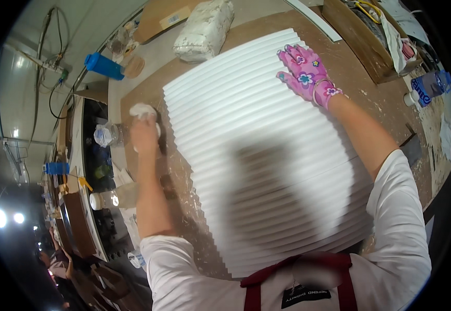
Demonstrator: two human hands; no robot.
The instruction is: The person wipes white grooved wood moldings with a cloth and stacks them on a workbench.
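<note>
A large white ribbed panel [267,155] lies flat on a brown workbench [349,62] in front of me. My right hand [304,72], in a pink flowered glove, rests flat with fingers spread on the panel's far right part. My bare left hand [143,133] is closed around a white lump of cloth or filler [142,110] at the panel's left edge, over the paint-spattered bench top.
A white filled bag [204,28] lies at the far end of the bench beside a blue bottle [103,66]. A wooden tray of tools [375,36] stands at the right. Jars and clutter line the left side.
</note>
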